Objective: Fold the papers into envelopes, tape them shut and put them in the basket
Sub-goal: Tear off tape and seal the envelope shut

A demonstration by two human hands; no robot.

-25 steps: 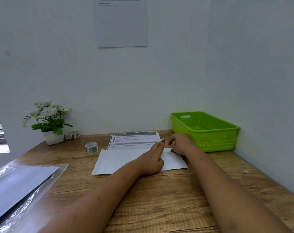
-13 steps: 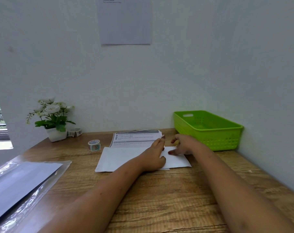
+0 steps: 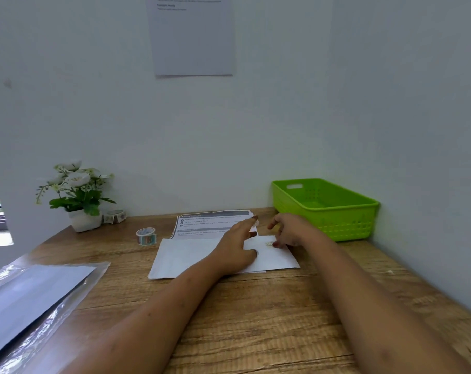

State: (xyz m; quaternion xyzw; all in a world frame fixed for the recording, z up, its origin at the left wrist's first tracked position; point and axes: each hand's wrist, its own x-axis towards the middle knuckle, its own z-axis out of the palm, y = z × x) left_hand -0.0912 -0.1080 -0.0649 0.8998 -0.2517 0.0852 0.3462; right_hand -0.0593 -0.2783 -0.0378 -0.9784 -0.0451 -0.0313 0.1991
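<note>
A folded white paper (image 3: 185, 256) lies flat on the wooden table, with a small patterned strip of tape (image 3: 269, 243) stuck near its right end. My left hand (image 3: 235, 248) rests on the paper's middle with straight fingers spread. My right hand (image 3: 289, 230) hovers at the paper's right end, fingers loosely spread, fingertips touching the paper beside the tape. The green basket (image 3: 345, 225) stands at the back right, nothing showing inside. A small roll of patterned tape (image 3: 146, 235) stands left of the paper.
A printed instruction sheet (image 3: 211, 221) lies behind the folded paper. A potted white flower (image 3: 78, 195) and a second tape roll (image 3: 115, 215) sit at the back left. A plastic sleeve with sheets (image 3: 32, 298) lies at the left front. Walls close the back and right.
My right hand opened from a curled press on the tape and lifted slightly. My left fingers spread and rose a little. The view shifted left a bit.
</note>
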